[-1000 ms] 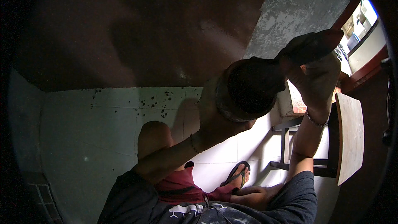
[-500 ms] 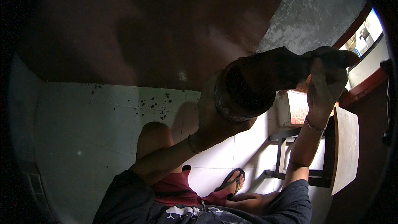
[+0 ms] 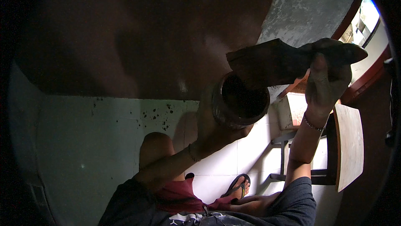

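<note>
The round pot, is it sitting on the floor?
No, the left hand holds the round clay pot up in the air, above the white tiled floor.

Left hand (image 3: 211, 130): we are seeing only its back; the fingers are lying hidden behind the round dark pot (image 3: 240, 100).
Pot's inside: it is sinking into shadow, and we cannot tell what it holds.
Right hand (image 3: 326, 86): its fingertips are disappearing over the flat dark piece (image 3: 288, 61), whose material we cannot make out.
Wooden stool (image 3: 346, 146): the right forearm is covering part of its frame.
Foot in a sandal (image 3: 238, 186): the knee is hiding most of it.
</note>
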Demonstrator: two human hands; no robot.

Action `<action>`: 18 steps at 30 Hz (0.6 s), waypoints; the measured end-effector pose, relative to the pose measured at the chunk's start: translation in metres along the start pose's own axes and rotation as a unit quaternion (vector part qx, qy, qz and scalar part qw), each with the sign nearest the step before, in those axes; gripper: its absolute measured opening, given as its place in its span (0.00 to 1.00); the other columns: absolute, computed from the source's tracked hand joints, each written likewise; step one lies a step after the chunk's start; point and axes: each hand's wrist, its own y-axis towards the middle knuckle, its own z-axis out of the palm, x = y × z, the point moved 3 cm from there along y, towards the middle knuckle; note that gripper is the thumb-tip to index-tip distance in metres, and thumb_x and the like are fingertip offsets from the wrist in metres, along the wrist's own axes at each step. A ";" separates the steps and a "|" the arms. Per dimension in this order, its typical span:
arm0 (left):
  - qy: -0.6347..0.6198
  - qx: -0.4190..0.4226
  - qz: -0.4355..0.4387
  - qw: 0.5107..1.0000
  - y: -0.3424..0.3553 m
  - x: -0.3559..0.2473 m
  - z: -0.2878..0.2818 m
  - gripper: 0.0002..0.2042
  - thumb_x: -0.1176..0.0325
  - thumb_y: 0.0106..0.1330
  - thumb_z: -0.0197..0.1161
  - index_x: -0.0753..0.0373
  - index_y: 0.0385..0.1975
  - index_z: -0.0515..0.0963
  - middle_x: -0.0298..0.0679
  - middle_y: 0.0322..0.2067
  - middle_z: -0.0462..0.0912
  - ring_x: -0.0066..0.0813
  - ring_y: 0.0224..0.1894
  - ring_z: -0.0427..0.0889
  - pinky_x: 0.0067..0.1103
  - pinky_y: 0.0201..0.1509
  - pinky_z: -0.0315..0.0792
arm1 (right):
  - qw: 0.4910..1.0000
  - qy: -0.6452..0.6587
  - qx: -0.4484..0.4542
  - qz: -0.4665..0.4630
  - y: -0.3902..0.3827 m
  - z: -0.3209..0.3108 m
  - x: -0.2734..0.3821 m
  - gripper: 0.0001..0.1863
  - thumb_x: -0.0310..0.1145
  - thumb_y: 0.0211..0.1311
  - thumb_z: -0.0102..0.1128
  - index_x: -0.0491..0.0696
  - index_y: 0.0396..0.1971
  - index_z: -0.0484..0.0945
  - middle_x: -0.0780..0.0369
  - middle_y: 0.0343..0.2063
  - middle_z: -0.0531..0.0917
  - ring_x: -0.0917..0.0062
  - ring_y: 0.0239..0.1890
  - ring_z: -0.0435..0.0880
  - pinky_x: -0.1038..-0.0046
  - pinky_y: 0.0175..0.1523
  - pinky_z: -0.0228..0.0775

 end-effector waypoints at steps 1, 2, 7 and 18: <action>0.000 -0.002 0.001 1.000 0.000 -0.003 0.001 0.43 0.58 0.42 0.81 0.65 0.59 0.66 0.47 0.51 0.75 0.37 0.52 0.78 0.29 0.55 0.75 | 1.000 0.001 0.000 -0.005 0.001 0.000 0.001 0.15 0.31 0.53 0.77 0.45 0.40 0.83 0.63 0.36 0.87 0.81 0.37 0.84 0.76 0.45 0.78; -0.003 -0.006 0.003 1.000 0.001 -0.003 0.000 0.43 0.58 0.42 0.81 0.65 0.59 0.66 0.47 0.51 0.75 0.37 0.51 0.78 0.29 0.55 0.75 | 1.000 -0.011 0.013 -0.013 0.003 0.000 0.001 0.15 0.30 0.56 0.74 0.44 0.43 0.82 0.62 0.38 0.87 0.79 0.40 0.84 0.74 0.49 0.77; -0.016 -0.036 0.017 0.999 0.004 -0.013 -0.003 0.41 0.57 0.42 0.81 0.65 0.57 0.68 0.46 0.49 0.76 0.36 0.49 0.79 0.29 0.53 0.75 | 0.999 0.017 0.041 -0.008 0.013 -0.002 0.005 0.13 0.26 0.64 0.65 0.42 0.48 0.79 0.58 0.43 0.86 0.74 0.47 0.85 0.71 0.56 0.76; 0.008 -0.058 0.069 0.996 0.006 -0.019 -0.006 0.44 0.56 0.42 0.81 0.66 0.59 0.66 0.48 0.50 0.75 0.41 0.50 0.79 0.30 0.52 0.76 | 0.995 0.098 -0.034 -0.011 0.022 0.012 0.012 0.14 0.27 0.55 0.75 0.41 0.41 0.82 0.61 0.33 0.87 0.81 0.29 0.83 0.79 0.32 0.76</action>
